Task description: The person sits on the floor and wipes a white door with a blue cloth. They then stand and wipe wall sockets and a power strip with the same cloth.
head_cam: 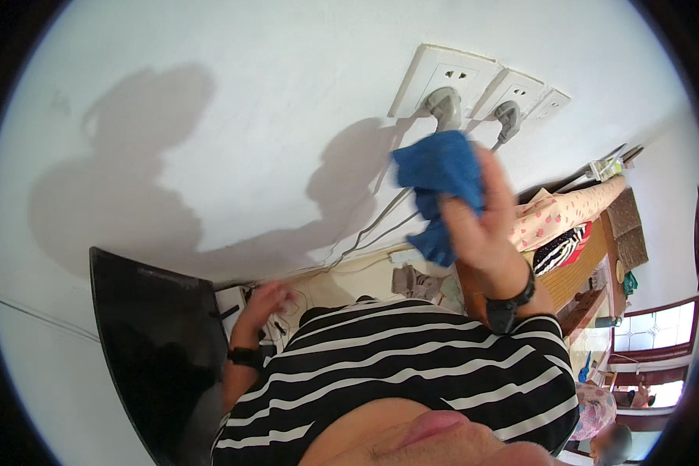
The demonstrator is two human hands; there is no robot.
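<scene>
My right hand (483, 215) grips a bunched blue cloth (440, 169) in front of the white wall, just below a grey plug (444, 106) in a wall socket plate (472, 70). A second grey plug (507, 119) sits in the neighbouring socket plate (518, 87). Whether the cloth touches the first plug or its cord cannot be told. My left hand (268, 303) is low beside the television, its fingers blurred; nothing is clearly seen in it.
A black flat-screen television (157, 343) stands at the left. Cords (373, 224) hang along the wall. To the right are a patterned cloth (565, 215), a wooden surface (576, 253) with folded fabric, and another person (595, 410) farther off.
</scene>
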